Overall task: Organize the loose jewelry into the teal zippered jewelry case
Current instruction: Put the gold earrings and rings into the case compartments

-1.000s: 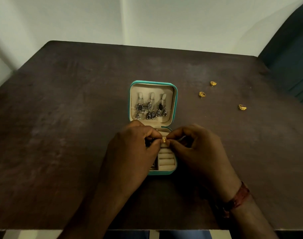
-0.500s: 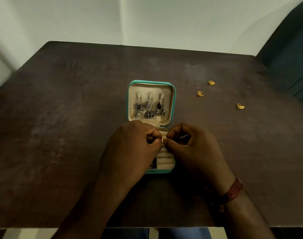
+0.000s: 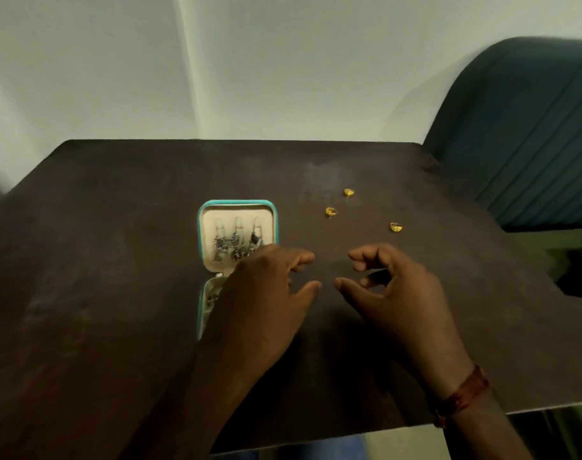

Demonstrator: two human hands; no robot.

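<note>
— Where's the case?
— The teal case [image 3: 237, 203] lies open on the table [image 3: 117, 260], cream inside. Dark silver earrings [image 3: 236, 242] hang in its lid [image 3: 209, 227]; the left hand [image 3: 259, 293] hides most of the base [image 3: 204, 305].
— Holding anything?
— No, both are empty, fingers loosely curled. The right hand [image 3: 395, 293] is beside the case. Three gold rings [image 3: 331, 212] lie loose beyond it, toward a chair [image 3: 531, 144].

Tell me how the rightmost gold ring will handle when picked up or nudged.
The rightmost gold ring is tiny beside the right hand, so probably very light and needing a fingertip pinch. Its rounded band may roll or skid on the smooth dark table if pushed. It looks metal, so likely stiff.
</note>
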